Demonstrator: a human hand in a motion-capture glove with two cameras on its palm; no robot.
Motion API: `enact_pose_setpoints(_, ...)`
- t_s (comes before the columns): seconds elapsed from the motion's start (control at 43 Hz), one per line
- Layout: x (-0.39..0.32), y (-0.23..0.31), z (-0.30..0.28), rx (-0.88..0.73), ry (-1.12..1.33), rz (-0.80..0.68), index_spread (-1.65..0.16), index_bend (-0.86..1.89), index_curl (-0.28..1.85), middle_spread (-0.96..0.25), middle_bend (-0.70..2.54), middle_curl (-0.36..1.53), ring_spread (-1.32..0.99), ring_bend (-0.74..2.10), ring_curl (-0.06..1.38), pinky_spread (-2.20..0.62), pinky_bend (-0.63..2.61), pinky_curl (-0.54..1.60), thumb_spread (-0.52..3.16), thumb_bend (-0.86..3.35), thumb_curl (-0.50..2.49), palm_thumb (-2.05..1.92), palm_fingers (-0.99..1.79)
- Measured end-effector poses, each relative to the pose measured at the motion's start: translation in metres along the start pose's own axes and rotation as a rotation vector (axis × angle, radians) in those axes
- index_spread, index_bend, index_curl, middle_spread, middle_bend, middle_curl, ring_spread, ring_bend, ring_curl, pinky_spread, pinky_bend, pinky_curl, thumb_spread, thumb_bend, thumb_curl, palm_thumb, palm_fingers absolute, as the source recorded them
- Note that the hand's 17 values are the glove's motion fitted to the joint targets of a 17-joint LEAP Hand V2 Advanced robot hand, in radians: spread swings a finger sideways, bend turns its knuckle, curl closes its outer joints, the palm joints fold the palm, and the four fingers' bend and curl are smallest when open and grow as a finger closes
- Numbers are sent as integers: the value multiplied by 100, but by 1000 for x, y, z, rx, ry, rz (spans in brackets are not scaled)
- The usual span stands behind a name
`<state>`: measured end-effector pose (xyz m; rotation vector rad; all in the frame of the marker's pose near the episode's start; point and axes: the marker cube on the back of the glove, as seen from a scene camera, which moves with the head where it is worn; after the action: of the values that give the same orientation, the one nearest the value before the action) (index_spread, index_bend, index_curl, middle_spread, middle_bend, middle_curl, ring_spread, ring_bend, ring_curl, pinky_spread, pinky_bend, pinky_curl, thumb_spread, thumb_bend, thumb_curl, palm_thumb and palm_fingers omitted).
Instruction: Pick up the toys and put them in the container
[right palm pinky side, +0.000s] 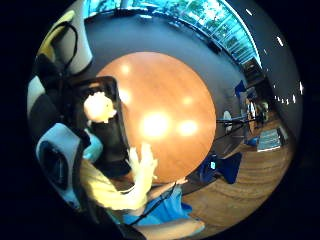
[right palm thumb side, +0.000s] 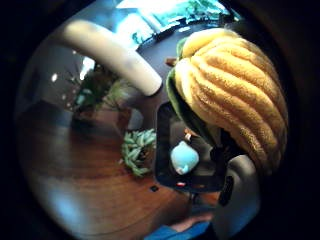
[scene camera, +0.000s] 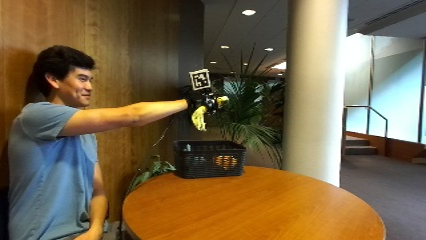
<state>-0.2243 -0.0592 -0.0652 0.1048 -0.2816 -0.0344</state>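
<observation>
While the person's arm stretches out level, the gloved right hand (scene camera: 203, 104) is high above the black basket (scene camera: 209, 159) and grips a yellow plush toy (scene camera: 198, 118), which hangs down from the fingers. A clear gap of air separates the toy from the basket's rim. The basket stands near the edge of the round wooden table (scene camera: 266, 205), on the person's side. Inside it lie a pale blue toy (right palm thumb side: 184, 157) and an orange toy (scene camera: 225, 161). Most of the tabletop beyond the basket is bare wood up to its far rim.
</observation>
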Motion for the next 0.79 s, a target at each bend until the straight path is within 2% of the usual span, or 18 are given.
enact_pose_setpoints(0.116,-13,7,23,-23,54,-20,-31,-1,-4,-46,50,79,-35,143,49,-46,121,43,114,13,70,71,86)
enact_pose_setpoints(0.302,-31,12,50,-80,50,107,-30,-2,-4,-46,55,82,-34,147,50,-46,128,45,129,12,64,65,80)
enact_pose_setpoints(0.372,-47,10,53,-97,-56,129,-30,-2,-4,-46,58,83,-34,147,49,-45,129,45,133,10,62,62,76)
enact_pose_setpoints(0.511,-38,25,61,-176,-8,-81,-30,5,-1,-42,53,83,-34,141,48,-43,132,44,139,4,55,51,63)
enact_pose_setpoints(0.604,-30,26,60,-217,14,-78,-29,19,6,-28,33,79,-26,122,45,-31,132,47,134,-7,47,30,18)
enact_pose_setpoints(0.79,1,21,46,-230,97,-46,-29,24,14,-7,15,68,-9,89,32,-12,137,43,125,-6,40,11,-8)
